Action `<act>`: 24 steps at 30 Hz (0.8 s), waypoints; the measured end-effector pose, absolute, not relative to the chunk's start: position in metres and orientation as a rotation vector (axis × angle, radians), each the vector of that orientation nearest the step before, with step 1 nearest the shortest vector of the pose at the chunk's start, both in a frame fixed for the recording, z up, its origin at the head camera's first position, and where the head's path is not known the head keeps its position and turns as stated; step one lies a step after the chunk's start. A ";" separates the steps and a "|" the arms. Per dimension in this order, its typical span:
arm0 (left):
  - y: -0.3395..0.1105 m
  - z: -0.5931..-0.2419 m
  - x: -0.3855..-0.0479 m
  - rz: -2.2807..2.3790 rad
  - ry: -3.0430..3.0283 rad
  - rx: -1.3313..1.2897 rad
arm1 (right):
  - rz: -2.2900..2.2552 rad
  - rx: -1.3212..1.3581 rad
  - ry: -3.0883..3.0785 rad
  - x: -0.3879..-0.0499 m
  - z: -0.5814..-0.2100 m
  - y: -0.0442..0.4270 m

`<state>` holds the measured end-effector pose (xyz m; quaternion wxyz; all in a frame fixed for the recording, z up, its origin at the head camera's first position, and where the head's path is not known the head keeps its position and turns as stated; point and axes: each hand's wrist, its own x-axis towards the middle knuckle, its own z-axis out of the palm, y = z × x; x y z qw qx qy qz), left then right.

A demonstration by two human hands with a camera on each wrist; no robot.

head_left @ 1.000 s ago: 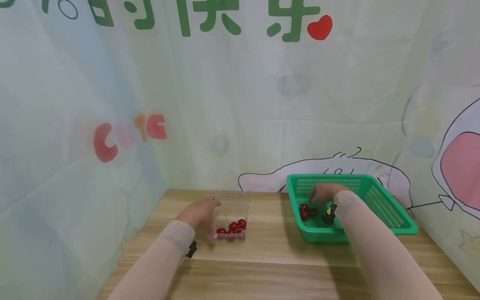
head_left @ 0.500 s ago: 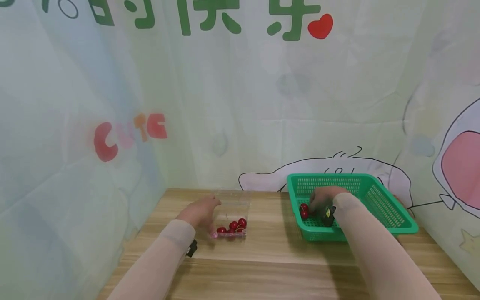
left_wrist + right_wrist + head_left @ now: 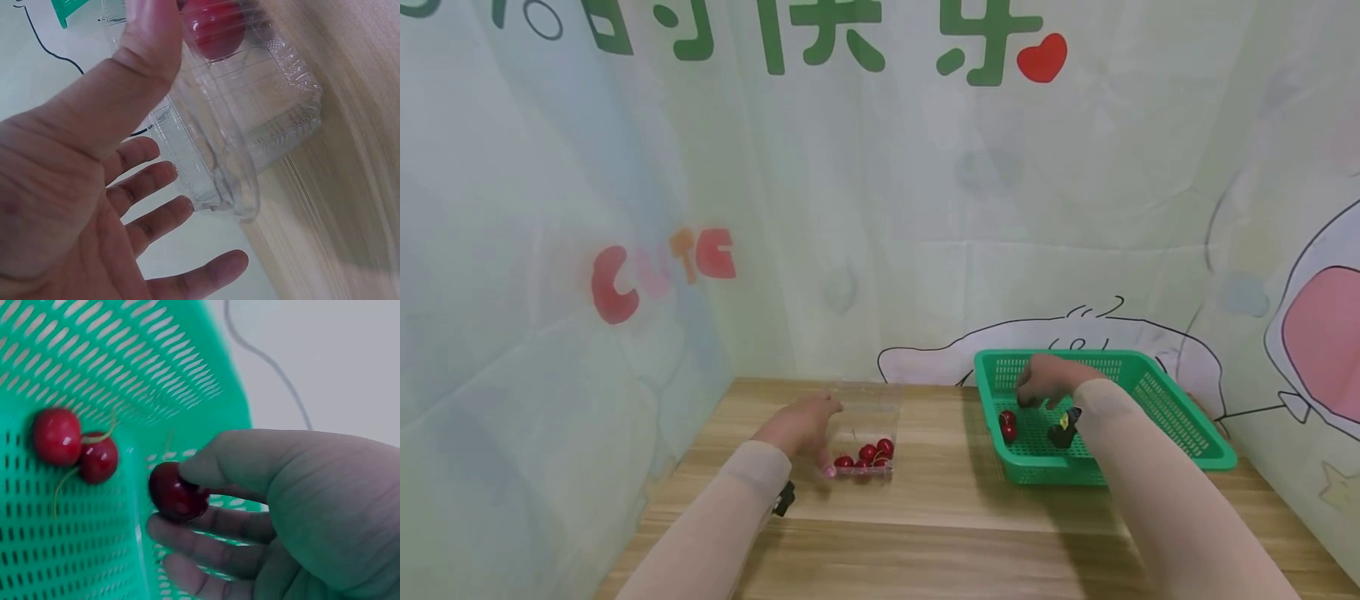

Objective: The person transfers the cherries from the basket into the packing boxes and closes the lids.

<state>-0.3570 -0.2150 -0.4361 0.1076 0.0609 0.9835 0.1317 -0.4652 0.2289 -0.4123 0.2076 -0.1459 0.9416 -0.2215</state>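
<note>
A clear plastic box (image 3: pixel 872 471) with several red cherries (image 3: pixel 868 452) inside stands on the table with its lid raised. My left hand (image 3: pixel 801 429) rests against its left side. In the left wrist view, the thumb (image 3: pixel 119 81) lies along the box wall, and the other fingers are spread loosely near the rim. Over the green basket (image 3: pixel 1195 446), my right hand (image 3: pixel 1051 382) pinches a dark red cherry (image 3: pixel 178 492) between thumb and fingers, plainest in the right wrist view. Two other cherries (image 3: pixel 75 444) with stems lie on the basket floor, left of that hand.
The wooden table (image 3: pixel 940 508) carries both containers, with the basket to the right of the box. A printed cloth backdrop (image 3: pixel 850 208) rises behind the table and along both sides. A small black wrist device (image 3: pixel 1063 429) hangs below the right wrist.
My right hand dipped toward the cherries in the basket, took hold of one and rose with it. Two cherries stay there, where three were visible before. My left hand has stayed at the box.
</note>
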 end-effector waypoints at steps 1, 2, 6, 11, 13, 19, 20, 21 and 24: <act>-0.215 -0.436 -0.357 0.386 2.893 0.186 | -0.645 -0.421 2.643 -0.465 -0.410 0.227; -0.215 -0.436 -0.357 0.388 2.892 0.190 | -0.668 -0.448 2.666 -0.464 -0.408 0.225; -0.215 -0.435 -0.357 0.409 2.888 0.192 | -0.744 -0.514 2.766 -0.461 -0.402 0.213; -0.215 -0.436 -0.357 0.413 2.893 0.188 | -0.741 -0.576 2.865 -0.455 -0.394 0.193; -0.216 -0.436 -0.356 0.412 2.895 0.191 | -0.736 -0.592 2.904 -0.452 -0.390 0.183; -0.216 -0.434 -0.354 0.403 2.892 0.198 | -0.802 -0.636 2.922 -0.445 -0.387 0.148; -0.216 -0.434 -0.354 0.402 2.891 0.199 | -0.809 -0.666 2.908 -0.443 -0.388 0.141; -0.216 -0.434 -0.354 0.400 2.892 0.199 | -0.812 -0.698 2.892 -0.442 -0.390 0.134; -0.216 -0.435 -0.354 0.404 2.890 0.196 | -0.788 -0.804 2.834 -0.435 -0.398 0.110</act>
